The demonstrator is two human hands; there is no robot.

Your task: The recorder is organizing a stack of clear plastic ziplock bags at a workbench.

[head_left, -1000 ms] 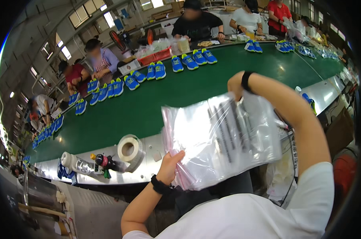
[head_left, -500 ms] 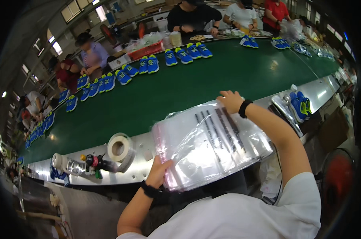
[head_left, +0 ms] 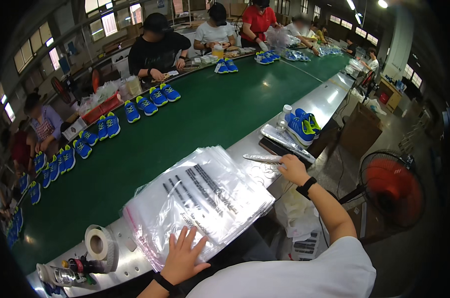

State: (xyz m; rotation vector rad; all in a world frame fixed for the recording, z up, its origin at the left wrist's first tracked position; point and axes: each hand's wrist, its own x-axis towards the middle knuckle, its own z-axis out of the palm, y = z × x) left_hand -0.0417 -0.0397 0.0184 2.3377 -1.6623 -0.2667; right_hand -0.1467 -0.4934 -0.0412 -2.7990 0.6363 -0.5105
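Note:
My left hand (head_left: 181, 257) lies flat with fingers spread on a stack of clear plastic bags (head_left: 185, 186) with black print and a pink edge strip. The stack rests over the metal ledge and partly over the green belt. To the right of it, my right hand (head_left: 294, 170) closes on the near end of a slim, silvery, blade-shaped tool (head_left: 261, 158); its exact kind does not show. Just beyond that hand lie a dark flat case (head_left: 273, 147) and a long silvery packet (head_left: 287, 137). A pair of blue and lime sneakers (head_left: 300, 130) stands behind them.
On the green conveyor belt (head_left: 195, 116), several blue sneakers (head_left: 146, 105) line the far side, where co-workers sit and stand. A tape roll (head_left: 97, 243) and bottles (head_left: 54, 274) stand on the ledge at left. A red fan (head_left: 391, 181) is at right.
My right hand has left the bags' far edge and moved right to the silvery tool. My left hand has let go of the pink edge and now lies spread on the bags. The view has swung right.

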